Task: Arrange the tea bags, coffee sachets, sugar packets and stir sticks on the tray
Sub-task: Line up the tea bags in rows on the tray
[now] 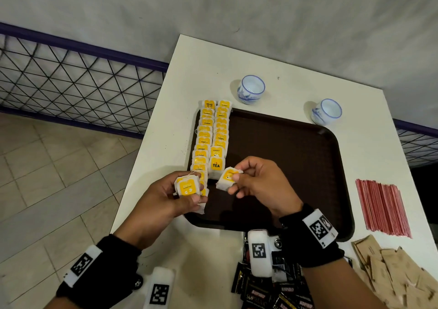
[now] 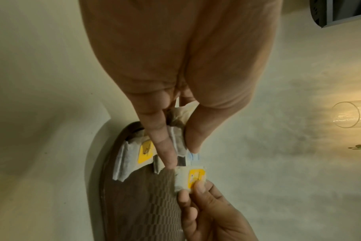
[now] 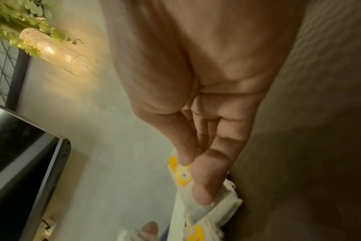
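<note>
Over the tray's [image 1: 284, 166] left edge, the left hand [image 1: 151, 204] clasps a small stack of tea bags [image 1: 188, 186] as a supply. The right hand's [image 1: 258, 183] grip pinches one tea bag [image 1: 228, 177], apparently to extend the two rows [image 1: 211, 140].

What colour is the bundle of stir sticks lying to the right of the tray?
The stir sticks are red; the head view shows them best.
</note>
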Action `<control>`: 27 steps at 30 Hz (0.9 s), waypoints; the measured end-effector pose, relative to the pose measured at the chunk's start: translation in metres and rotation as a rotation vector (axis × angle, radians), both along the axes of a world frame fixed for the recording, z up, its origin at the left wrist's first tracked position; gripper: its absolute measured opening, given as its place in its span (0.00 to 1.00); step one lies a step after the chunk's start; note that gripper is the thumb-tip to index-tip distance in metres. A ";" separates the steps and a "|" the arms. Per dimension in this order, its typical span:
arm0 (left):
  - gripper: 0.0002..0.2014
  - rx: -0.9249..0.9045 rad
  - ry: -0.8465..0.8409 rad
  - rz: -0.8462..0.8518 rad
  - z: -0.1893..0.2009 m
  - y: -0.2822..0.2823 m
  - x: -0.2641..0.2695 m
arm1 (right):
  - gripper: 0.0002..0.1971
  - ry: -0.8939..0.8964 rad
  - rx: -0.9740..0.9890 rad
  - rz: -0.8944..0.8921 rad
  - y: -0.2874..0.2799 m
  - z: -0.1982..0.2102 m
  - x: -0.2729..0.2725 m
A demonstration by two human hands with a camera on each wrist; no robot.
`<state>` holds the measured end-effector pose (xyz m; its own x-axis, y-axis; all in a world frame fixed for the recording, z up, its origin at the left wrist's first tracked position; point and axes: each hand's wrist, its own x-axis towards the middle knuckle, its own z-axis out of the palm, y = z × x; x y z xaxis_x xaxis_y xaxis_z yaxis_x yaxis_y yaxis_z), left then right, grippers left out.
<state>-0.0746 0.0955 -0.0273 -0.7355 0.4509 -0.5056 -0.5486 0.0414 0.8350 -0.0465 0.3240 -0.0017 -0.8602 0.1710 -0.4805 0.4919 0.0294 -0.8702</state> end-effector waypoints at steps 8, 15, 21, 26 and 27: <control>0.19 -0.007 -0.030 0.002 0.000 0.002 0.001 | 0.07 -0.095 0.059 0.041 -0.005 -0.021 -0.015; 0.20 -0.020 -0.049 0.001 -0.002 -0.002 0.001 | 0.07 -0.123 0.078 0.029 -0.011 -0.029 -0.025; 0.19 0.002 -0.064 -0.007 -0.004 0.000 0.002 | 0.06 -0.107 0.106 0.027 -0.013 -0.033 -0.031; 0.21 0.036 -0.076 -0.033 -0.004 0.001 0.001 | 0.05 -0.064 0.168 0.017 -0.015 -0.038 -0.034; 0.23 0.040 -0.076 -0.047 -0.005 0.000 0.001 | 0.06 -0.063 0.178 0.010 -0.015 -0.039 -0.035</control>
